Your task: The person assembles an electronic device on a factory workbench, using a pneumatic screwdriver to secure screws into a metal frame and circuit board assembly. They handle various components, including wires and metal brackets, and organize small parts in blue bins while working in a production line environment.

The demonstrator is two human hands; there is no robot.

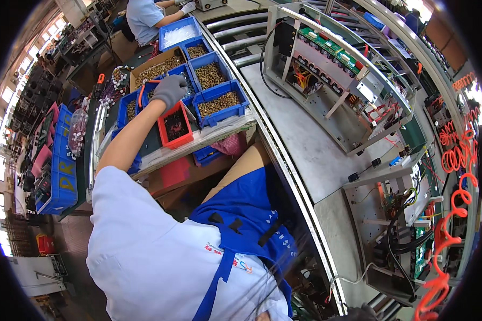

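My left hand, in a grey glove, reaches over the blue parts bins with its fingers curled down at a blue bin of small silvery parts. What the fingertips hold, if anything, is hidden. Right below the hand stands a red bin with small dark screws. To its right, a blue bin holds brass-coloured screws. An orange curved handle shows left of my wrist. My right hand, in a dark glove, is mostly cut off at the lower edge, beside the conveyor; its fingers cannot be made out.
On the conveyor to the right stand an open metal chassis with green circuit boards and a second chassis with wiring. Coiled red air hoses hang at far right. A blue crate stands left; another person works beyond the bins.
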